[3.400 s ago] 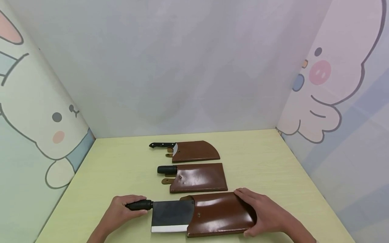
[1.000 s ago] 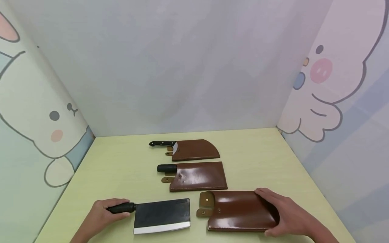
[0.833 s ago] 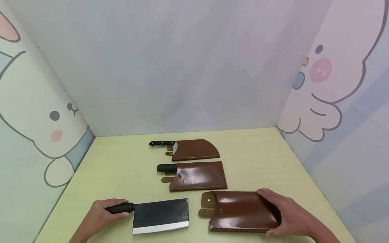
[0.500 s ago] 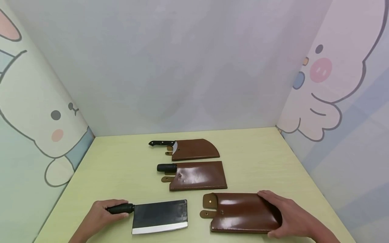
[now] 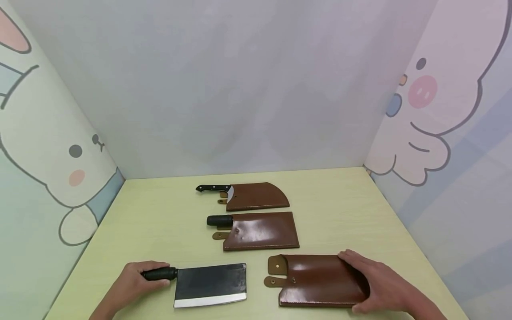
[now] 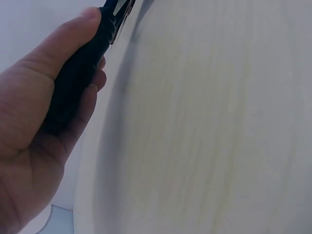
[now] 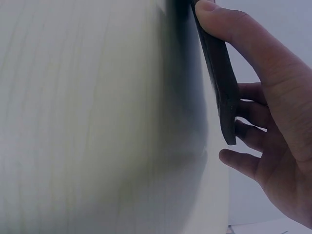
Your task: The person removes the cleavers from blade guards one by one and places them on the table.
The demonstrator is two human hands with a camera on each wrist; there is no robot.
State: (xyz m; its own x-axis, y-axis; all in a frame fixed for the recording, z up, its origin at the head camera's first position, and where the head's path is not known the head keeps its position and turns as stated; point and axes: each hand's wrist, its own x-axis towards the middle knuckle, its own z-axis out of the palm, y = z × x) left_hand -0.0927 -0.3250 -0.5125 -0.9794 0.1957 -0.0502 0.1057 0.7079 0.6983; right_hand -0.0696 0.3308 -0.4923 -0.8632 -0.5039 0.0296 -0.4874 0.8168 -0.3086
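Note:
A cleaver (image 5: 211,283) with a dark blade and bright cutting edge lies near the front of the table, its edge facing the person. My left hand (image 5: 134,281) grips its black handle (image 6: 78,80), fingers and thumb wrapped round it. To the right, apart from the blade tip, is a glossy brown leather knife sheath (image 5: 322,282), its mouth and two snap straps (image 5: 276,281) facing the cleaver. My right hand (image 5: 378,284) holds the sheath's far right end between thumb and fingers. In the right wrist view, the sheath's edge (image 7: 217,63) runs between thumb and fingertips.
Behind lie two sheathed knives: one in a rectangular brown sheath (image 5: 266,231) with a black handle (image 5: 219,221), another farther back in a curved sheath (image 5: 260,196). A pale yellow table (image 5: 340,213) is bounded by a grey back wall (image 5: 240,89) and cartoon-printed side walls.
The blade was partly inside the sheath 3.4 seconds ago. The cleaver has since come out leftward and the sheath has shifted right. Over the last half second both hands stay almost still.

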